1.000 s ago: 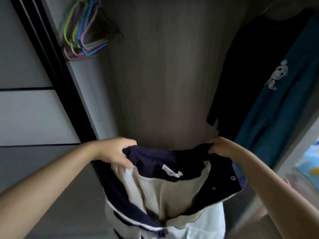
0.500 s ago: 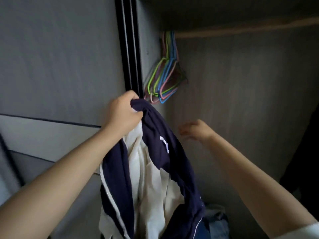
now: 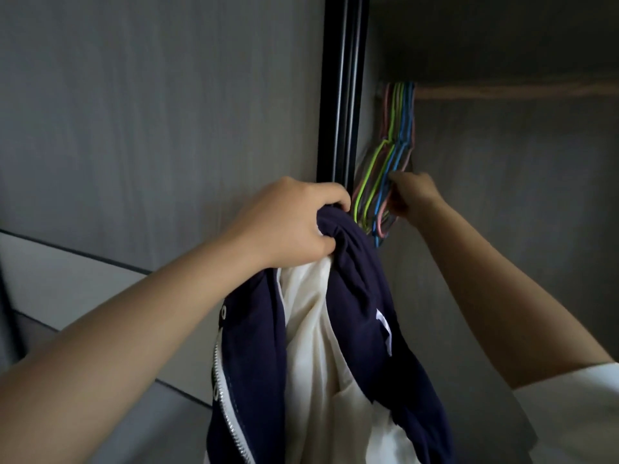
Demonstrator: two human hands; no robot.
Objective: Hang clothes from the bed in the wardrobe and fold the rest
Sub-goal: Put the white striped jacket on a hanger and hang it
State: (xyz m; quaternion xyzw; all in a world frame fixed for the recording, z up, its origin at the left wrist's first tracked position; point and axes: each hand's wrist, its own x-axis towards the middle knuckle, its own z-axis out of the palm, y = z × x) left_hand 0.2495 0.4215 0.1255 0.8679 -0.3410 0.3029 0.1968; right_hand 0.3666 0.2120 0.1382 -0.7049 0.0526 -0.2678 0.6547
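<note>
At the open left end of the wardrobe, beside the black door track [image 3: 341, 95]: the left hand [image 3: 288, 222] is raised, fingers curled tight round a bunched fistful of a navy jacket [image 3: 365, 323] at its collar end. The garment hangs straight down from that fist, clear of any rail. Cream lining [image 3: 315, 346] shows through the middle, folded in on itself; a white label [image 3: 384, 331] is sewn on the navy inner band; a metal zipper [image 3: 231, 426] with white edging runs down the left front edge. Just above and right of the fist, a cluster of thin wire hangers [image 3: 385, 175], green, blue, pink, hangs packed together from a wooden rail [image 3: 502, 92] at the rail's left end, against the wardrobe's side wall. The hanger shoulders slope down and to the left, their lower ends passing behind the jacket's top fold. The right hand [image 3: 412, 199] is in among the lower part of the cluster, fingertips closed on the wires of the near hangers, blue and pink ones; which single hanger is caught cannot be told, as the hand is dim and slightly blurred. A white short sleeve [image 3: 569, 413] shows at lower right on that arm. Grey wardrobe door panel [image 3: 167, 112] fills the left side.
</note>
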